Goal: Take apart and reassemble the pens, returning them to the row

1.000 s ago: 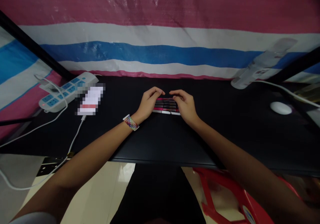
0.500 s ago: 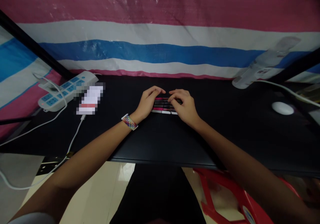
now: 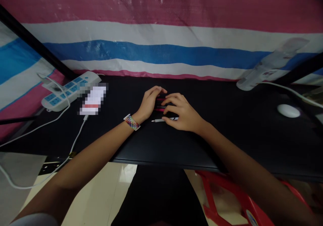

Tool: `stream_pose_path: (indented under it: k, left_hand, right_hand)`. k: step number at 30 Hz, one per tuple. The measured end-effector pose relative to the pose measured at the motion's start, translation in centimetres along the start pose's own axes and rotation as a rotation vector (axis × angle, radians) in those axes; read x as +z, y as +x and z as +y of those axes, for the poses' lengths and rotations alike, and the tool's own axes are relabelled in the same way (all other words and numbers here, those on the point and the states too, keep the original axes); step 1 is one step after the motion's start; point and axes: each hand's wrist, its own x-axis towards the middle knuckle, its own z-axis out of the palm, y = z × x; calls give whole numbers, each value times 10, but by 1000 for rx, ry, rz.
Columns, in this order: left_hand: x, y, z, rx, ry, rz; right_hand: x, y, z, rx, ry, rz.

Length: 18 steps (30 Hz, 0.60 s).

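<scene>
Several dark and pink pens (image 3: 160, 108) lie side by side on the black desk, mostly hidden under my right hand. A white pen (image 3: 158, 120) lies nearest me, a small gap away from the others. My left hand (image 3: 148, 103) stands on edge at the left ends of the row, fingers bent forward and gripping nothing. Over the right part of the pens, my right hand (image 3: 183, 113) has its fingers spread apart, with the thumb at the white pen. A multicoloured woven band (image 3: 131, 122) circles my left wrist.
On the left are a power strip (image 3: 72, 90) and a blurred-out phone (image 3: 94, 99) on a white cable. To the right, a clear bottle (image 3: 271, 66) leans by the striped sheet, near a white computer mouse (image 3: 288, 110). A red stool (image 3: 214, 199) stands below the desk.
My right hand has moved slightly left and toward me, its fingers spreading wider. The white pen has shifted toward me, away from the other pens. My left hand has barely moved.
</scene>
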Motion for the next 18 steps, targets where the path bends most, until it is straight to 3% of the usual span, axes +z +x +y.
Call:
stream_pose_path:
  k: [5, 12, 18]
  left_hand:
    - [2, 1, 1, -26, -75, 26]
    - [0, 3, 3, -72, -59, 18]
    - [0, 5, -5, -56, -87, 9]
  right_hand:
    - [-5, -2, 3, -91, -58, -114]
    - [-14, 2, -2, -33, 17, -148]
    - [-29, 2, 5, 84, 37, -38]
